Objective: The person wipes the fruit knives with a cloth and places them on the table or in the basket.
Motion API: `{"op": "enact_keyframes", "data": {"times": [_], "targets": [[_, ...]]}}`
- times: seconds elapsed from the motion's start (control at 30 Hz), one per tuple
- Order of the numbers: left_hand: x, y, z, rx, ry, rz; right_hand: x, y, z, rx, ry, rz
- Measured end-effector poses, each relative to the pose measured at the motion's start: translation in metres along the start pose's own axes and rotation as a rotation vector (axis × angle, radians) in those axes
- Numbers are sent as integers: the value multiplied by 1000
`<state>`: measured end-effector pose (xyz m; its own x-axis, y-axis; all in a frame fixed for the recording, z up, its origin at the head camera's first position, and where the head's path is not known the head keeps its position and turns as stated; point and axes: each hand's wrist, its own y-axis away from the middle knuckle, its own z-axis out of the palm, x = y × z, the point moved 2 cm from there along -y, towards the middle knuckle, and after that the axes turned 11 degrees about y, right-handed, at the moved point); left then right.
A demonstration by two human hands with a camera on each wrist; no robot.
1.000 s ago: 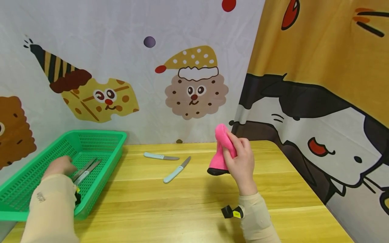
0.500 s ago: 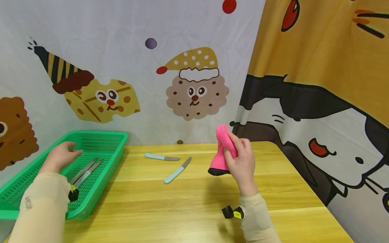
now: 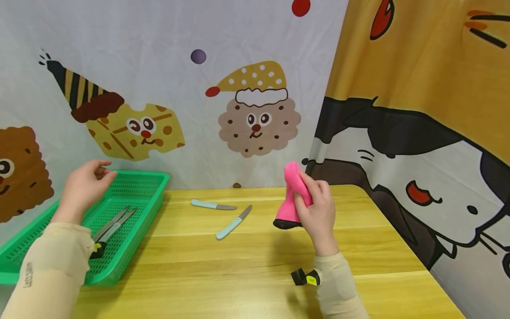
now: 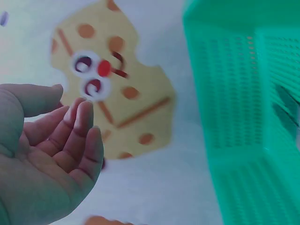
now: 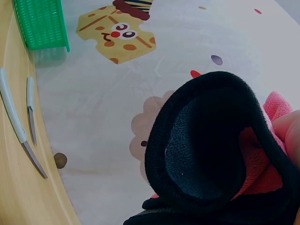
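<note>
My right hand [image 3: 318,215] pinches a pink cloth [image 3: 290,208] with a black edge, folded over and raised above the table. From the right wrist, the cloth's black rim [image 5: 157,136] bends into a loop around a dark inner side. My left hand [image 3: 85,190] hovers over the green plastic basket [image 3: 137,241], fingers loosely bent and nothing between them, as the left wrist view also shows. Two small knives [image 3: 115,223] lie side by side in that basket. Between the hands, two paring knives with pale blue handles, one farther back [image 3: 205,204] and one nearer [image 3: 228,229], rest on the table.
The wooden table [image 3: 223,274] ends at a cartoon-printed curtain [image 3: 191,133] behind it. On the right side hangs a yellow and black-and-white printed cloth [image 3: 430,133]. The basket stands at the table's left.
My left hand has risen out of the basket from beside the knives and moved up and away over it, fingers loosened. The right hand and the pink cloth have stayed put.
</note>
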<state>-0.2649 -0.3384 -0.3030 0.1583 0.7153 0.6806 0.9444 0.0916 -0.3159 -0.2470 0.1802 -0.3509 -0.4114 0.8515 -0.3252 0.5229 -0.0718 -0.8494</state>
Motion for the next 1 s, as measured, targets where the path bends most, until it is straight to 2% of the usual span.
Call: {"op": "enact_keyframes", "data": {"times": [0.23,0.37,0.5,0.8,1.0], "targets": [[46,11,4,89,-7,143,0,0,0,3,-5,-2],[68,16,11,96,16,226,0,0,0,2,-6,-1],[84,21,25,96,63,282,0,0,0,4,-6,0],[104,24,80,74,161,358,1,0,-1,6,-2,4],[106,23,120,5,207,339,1,-2,-2,21,-8,5]]}}
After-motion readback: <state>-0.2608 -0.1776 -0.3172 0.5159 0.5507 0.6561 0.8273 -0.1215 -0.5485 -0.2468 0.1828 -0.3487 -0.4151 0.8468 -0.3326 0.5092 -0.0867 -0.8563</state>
